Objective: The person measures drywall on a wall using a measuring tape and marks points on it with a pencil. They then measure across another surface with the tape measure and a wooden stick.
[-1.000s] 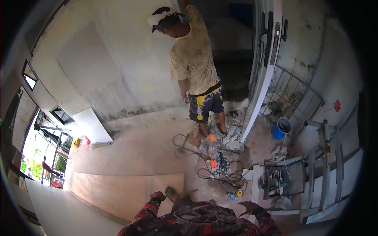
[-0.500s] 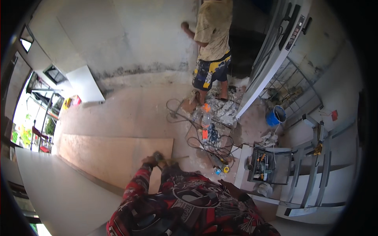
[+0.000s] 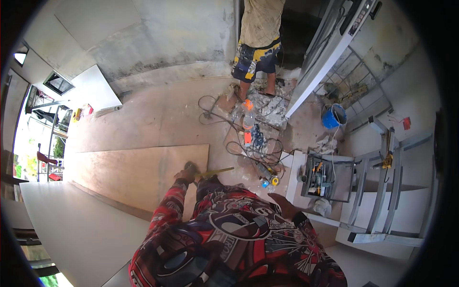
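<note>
Left hand [image 3: 185,173] fingers clamped on a yellow tape measure [image 3: 215,172] over the plywood sheet [image 3: 138,174] edge on the floor; right hand [image 3: 282,203] hangs, fingers unclear. View has tilted down; hand now farther onto sheet.

The floor [image 3: 158,115] is bare, dusty concrete, and the far wall [image 3: 158,33] is rough grey plaster, stained dark along its foot. A pale rectangular panel [image 3: 95,19] leans flat against that wall, and a white board [image 3: 93,88] lies near the left corner. Bright daylight comes through windows [image 3: 43,138] on the left, with green outside. A large white sheet [image 3: 62,225] covers the lower left. Black cables [image 3: 248,143] tangle across the middle of the floor beside rubble [image 3: 272,103]. A blue bucket [image 3: 333,116] stands to the right, near grey metal frames [image 3: 382,191].
</note>
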`<action>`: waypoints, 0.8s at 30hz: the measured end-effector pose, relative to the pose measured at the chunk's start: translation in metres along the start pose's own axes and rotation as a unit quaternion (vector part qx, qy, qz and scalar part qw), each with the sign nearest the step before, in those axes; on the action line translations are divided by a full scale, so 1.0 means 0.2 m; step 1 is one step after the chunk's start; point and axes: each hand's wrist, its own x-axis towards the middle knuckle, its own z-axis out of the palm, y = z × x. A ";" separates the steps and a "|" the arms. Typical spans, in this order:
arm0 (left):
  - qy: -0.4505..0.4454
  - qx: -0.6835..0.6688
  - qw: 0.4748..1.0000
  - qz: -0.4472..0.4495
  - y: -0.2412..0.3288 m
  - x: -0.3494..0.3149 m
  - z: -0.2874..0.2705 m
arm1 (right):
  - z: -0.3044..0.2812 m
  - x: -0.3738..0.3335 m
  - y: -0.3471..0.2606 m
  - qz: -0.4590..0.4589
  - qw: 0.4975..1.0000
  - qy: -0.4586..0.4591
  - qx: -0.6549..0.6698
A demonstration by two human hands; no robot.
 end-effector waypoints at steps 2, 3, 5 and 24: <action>-0.009 -0.007 1.000 -0.004 0.00 0.03 0.02 | -0.01 0.00 -0.01 0.015 1.000 -0.004 0.006; -0.011 0.004 1.000 0.000 -0.01 0.04 0.04 | 0.00 -0.01 0.00 0.020 1.000 -0.001 0.007; -0.012 0.016 1.000 0.004 0.00 0.05 0.03 | 0.02 -0.02 0.03 0.025 1.000 0.005 0.009; -0.073 0.014 0.997 0.027 -0.07 0.18 0.26 | 0.15 0.05 0.25 -0.001 0.999 -0.037 0.031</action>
